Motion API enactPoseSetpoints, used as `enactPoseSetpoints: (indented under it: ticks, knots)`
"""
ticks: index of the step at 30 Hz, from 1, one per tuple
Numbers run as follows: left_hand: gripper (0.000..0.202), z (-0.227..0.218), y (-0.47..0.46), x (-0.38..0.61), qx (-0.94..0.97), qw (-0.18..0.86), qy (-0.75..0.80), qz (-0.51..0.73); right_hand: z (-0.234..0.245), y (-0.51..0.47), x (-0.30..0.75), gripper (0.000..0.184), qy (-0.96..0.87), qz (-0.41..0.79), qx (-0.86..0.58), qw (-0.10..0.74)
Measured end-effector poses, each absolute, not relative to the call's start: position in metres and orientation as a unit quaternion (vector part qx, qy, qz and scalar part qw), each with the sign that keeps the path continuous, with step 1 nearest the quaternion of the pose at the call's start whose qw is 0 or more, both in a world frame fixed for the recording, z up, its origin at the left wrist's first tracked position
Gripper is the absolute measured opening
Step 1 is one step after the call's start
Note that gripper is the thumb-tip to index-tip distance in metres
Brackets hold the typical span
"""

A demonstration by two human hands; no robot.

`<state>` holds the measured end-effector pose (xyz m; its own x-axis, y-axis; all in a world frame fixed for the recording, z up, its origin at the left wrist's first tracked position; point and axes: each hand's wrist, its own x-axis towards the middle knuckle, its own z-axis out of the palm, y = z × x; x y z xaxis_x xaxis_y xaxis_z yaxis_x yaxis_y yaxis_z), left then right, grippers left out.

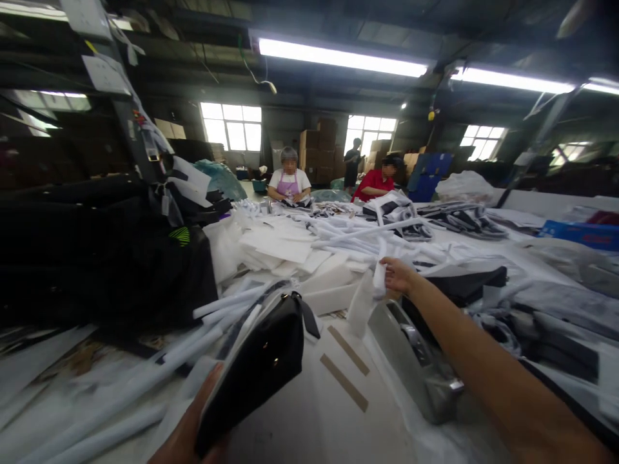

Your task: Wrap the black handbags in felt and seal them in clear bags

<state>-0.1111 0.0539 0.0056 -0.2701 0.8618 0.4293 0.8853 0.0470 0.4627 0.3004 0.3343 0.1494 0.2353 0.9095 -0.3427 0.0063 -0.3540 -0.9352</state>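
Note:
My left hand (191, 419) is closed on the lower edge of a black bag (261, 361), a flat piece with small metal studs, a short dark tab and a pale edge along its upper side. It is tilted above the table in front of me. Farther out, my right hand (399, 277) reaches forward, its fingers closed around a white strip of soft wrapping (380, 274) that stands up from the pile. Under my right forearm sits a grey metal tape dispenser (411, 361). Two brown strips (345, 380) lie on the white tabletop (309, 425) beside the bag.
White foam sheets (280, 245) and rolled white strips (348, 232) heap across the table. Black bags (97, 258) are stacked at the left, by a post. More wrapped dark pieces (551, 341) lie at the right. Two people (290, 183) work across the table; another stands behind.

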Motion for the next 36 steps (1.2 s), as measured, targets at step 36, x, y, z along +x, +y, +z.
enactPoseSetpoints:
  ticks: [36]
  knots:
    - [0.070, 0.060, 0.063, -0.086, -0.905, -0.177, -0.382, -0.059, 0.016, 0.017, 0.270, 0.039, -0.892, -0.048, -0.331, 0.306]
